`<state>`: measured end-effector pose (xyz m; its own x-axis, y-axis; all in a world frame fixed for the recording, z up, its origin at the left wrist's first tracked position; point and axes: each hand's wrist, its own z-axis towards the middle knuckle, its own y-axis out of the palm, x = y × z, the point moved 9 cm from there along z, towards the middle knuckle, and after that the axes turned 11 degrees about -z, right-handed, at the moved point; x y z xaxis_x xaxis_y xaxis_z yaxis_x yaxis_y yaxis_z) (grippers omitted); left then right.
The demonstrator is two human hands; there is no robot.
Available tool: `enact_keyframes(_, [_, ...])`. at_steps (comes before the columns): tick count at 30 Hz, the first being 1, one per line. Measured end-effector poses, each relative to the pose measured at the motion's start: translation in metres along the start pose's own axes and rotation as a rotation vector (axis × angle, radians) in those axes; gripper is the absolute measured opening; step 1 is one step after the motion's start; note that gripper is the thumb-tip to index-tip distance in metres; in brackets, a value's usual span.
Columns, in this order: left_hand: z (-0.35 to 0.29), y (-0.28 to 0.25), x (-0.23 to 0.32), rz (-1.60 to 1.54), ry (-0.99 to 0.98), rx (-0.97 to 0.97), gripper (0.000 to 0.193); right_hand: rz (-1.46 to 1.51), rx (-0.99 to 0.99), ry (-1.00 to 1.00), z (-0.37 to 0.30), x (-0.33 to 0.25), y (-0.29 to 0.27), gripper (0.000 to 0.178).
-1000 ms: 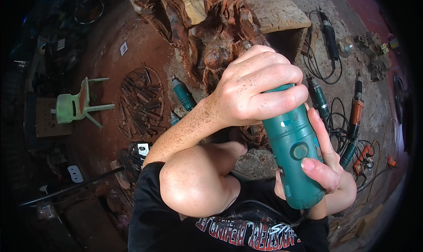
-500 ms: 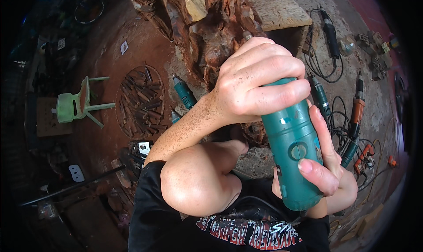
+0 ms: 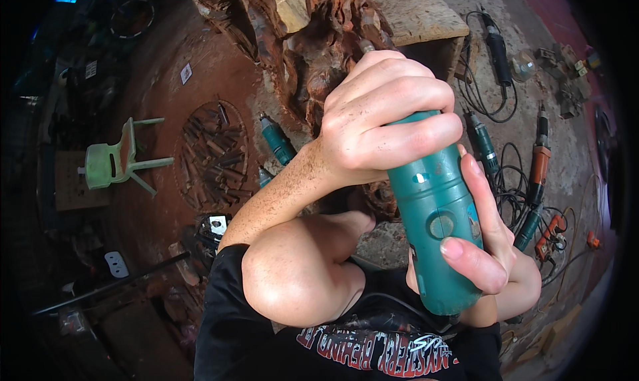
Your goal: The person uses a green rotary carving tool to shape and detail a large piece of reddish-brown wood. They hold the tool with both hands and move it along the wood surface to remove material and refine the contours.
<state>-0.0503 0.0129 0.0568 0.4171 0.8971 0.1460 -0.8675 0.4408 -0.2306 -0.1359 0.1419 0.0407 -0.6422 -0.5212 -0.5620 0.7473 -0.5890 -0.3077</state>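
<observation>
Both my hands hold a green die grinder (image 3: pixel 432 201), its thick body slanting from near my lap up toward a brown carved wood piece (image 3: pixel 313 68). My left hand (image 3: pixel 393 114) is wrapped round the front end, its knuckles up and its forearm speckled with wood dust. Lower down, my right hand (image 3: pixel 489 248) grips the rear of the body from the right side, its thumb beside the round cap. Just past my left fingers the metal tip (image 3: pixel 366 46) shows against the carving; whether it touches the wood I cannot tell.
A wooden block (image 3: pixel 426 14) stands behind the carving. Rod-like tools fill a round tray (image 3: pixel 213 154) left, near a pale green chair (image 3: pixel 110 164). Green grinders lie left (image 3: pixel 276 139) and right (image 3: pixel 482 141), with a black tool (image 3: pixel 498 54), an orange tool (image 3: pixel 539 171) and tangled cords.
The die grinder and both hands have shifted slightly left and up, and the metal tip has moved with them. My grip on the tool is the same.
</observation>
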Motion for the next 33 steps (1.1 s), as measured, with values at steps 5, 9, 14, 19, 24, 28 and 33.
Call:
enact_keyframes(5, [0.002, 0.000, 0.001, 0.004, -0.073, -0.081, 0.030, 0.004, -0.081, 0.099, 0.006, -0.002, -0.003, 0.053])
enact_keyframes(9, [0.003, -0.004, 0.001, 0.002, 0.078, -0.054, 0.030, -0.023, -0.104, -0.034, 0.004, -0.005, 0.000, 0.056])
enact_keyframes(14, [0.002, -0.002, 0.000, 0.002, 0.009, -0.090, 0.033, -0.110, -0.194, -0.013, 0.000, -0.003, 0.003, 0.059])
enact_keyframes(19, [0.001, 0.002, 0.004, 0.005, 0.002, -0.081, 0.032, -0.157, -0.242, -0.111, -0.005, -0.005, 0.003, 0.061])
enact_keyframes(24, [0.005, 0.004, 0.005, -0.046, 0.020, -0.174, 0.029, -0.264, -0.332, -0.108, -0.024, -0.001, -0.010, 0.064])
enact_keyframes(28, [0.001, 0.007, 0.006, -0.061, -0.013, -0.201, 0.029, -0.238, -0.285, -0.042, -0.025, 0.001, -0.009, 0.062])
enact_keyframes(33, [-0.004, 0.006, 0.009, -0.007, 0.036, -0.140, 0.030, -0.240, -0.282, -0.064, -0.030, 0.001, -0.007, 0.062])
